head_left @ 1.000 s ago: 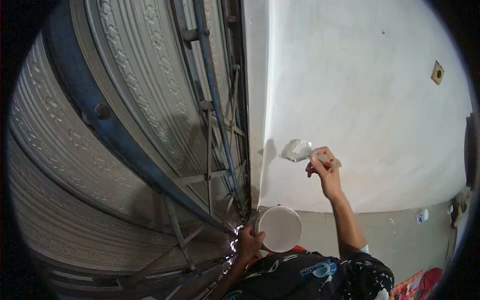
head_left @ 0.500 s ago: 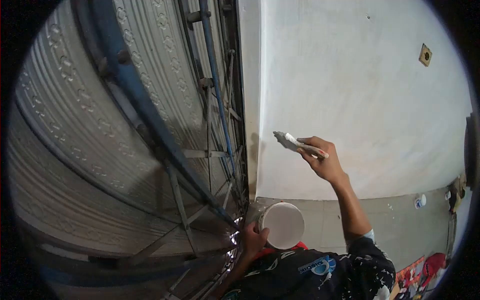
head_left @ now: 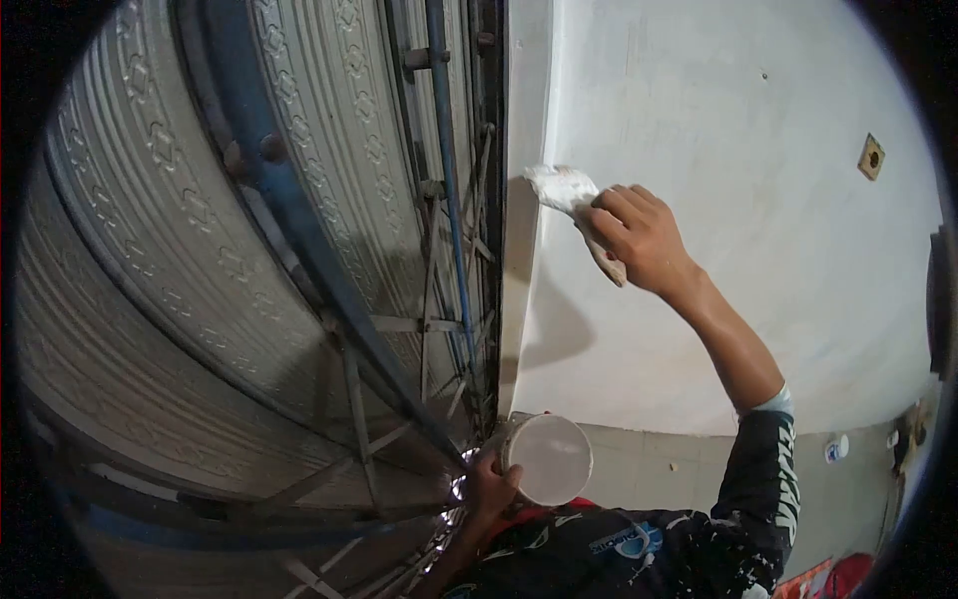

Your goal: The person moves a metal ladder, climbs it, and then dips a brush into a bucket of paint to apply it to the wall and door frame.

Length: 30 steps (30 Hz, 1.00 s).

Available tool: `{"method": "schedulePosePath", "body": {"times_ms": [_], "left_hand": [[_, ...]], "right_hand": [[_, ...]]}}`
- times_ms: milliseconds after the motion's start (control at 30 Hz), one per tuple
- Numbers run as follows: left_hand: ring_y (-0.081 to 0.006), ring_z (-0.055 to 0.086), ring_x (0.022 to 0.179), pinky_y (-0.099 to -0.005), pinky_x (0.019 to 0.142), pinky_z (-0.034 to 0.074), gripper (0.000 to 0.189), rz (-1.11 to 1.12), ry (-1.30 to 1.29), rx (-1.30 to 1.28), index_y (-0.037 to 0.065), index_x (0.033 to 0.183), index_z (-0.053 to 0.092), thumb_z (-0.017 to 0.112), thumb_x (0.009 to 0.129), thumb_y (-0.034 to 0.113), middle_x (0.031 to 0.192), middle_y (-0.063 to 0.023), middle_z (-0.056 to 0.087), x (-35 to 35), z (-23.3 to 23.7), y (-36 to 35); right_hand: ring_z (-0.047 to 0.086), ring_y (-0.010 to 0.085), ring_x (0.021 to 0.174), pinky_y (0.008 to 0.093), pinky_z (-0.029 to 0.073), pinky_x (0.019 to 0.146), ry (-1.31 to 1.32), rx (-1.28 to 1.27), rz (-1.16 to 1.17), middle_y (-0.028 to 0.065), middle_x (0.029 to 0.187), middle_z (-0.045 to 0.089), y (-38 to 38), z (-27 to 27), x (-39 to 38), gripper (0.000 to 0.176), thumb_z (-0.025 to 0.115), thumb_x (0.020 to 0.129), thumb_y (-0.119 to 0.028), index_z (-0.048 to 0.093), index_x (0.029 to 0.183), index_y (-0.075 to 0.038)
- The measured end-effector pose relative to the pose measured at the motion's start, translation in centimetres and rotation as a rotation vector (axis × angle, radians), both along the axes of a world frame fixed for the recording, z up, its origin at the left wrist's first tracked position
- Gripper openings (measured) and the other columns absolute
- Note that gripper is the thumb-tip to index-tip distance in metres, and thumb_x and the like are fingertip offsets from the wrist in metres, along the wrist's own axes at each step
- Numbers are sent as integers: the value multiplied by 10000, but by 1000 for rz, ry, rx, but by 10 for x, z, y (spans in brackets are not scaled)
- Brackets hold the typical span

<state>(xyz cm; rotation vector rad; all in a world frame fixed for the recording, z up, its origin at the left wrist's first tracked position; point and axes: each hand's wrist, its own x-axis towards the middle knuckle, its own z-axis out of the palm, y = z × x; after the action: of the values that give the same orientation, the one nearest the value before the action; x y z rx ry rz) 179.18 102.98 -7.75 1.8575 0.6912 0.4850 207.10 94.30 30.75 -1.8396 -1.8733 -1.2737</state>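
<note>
My right hand (head_left: 639, 235) is closed around the handle of a paintbrush (head_left: 567, 190) whose bristles are coated in white. The bristle tip is at the narrow strip of wall beside the corner; whether it touches cannot be made out. Low in the view, my left hand (head_left: 494, 486) grips the rim of a white paint bucket (head_left: 551, 459), thumb over the edge. The bucket is held near my chest, its mouth facing up, with pale whitish paint inside. Behind the brush stands the white wall (head_left: 689, 180), which carries the arm's shadow.
On the left is a metal folding gate with blue bars (head_left: 299, 190) and cross braces, close to my left arm. A wall socket (head_left: 871, 157) sits at upper right. A small white container (head_left: 836, 448) stands on the tiled floor (head_left: 689, 464), and a red item (head_left: 848, 576) lies at lower right.
My right hand has moved up with the paintbrush, turning so its back shows and the bristles reach the corner strip. The bucket appears slightly lower and further left as the view shifted.
</note>
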Motion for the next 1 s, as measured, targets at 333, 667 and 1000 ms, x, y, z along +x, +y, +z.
{"method": "schedulePosePath", "body": {"times_ms": [333,667,1000], "left_hand": [[-268,703,810,-417,755,552,421,183,186,-69,6,1032,699,728,687,246,877,-163,715,14,11,-22],[-249,549,559,-419,556,447,344,172,43,-150,-14,733,584,730,687,295,612,-130,562,32,2,-26],[-275,584,529,-433,540,454,354,150,25,-71,-12,684,554,730,677,296,575,-154,569,35,16,-24]], "right_hand": [[570,243,933,382,478,785,-263,-99,137,74,959,567,37,-20,29,142,628,775,-124,573,903,-96],[584,260,1028,434,492,887,-485,-250,107,87,1027,599,37,-61,43,141,619,828,-191,560,907,-91],[572,196,900,361,420,732,-420,-154,159,42,922,556,29,-39,17,125,642,776,-193,552,820,-118]]}}
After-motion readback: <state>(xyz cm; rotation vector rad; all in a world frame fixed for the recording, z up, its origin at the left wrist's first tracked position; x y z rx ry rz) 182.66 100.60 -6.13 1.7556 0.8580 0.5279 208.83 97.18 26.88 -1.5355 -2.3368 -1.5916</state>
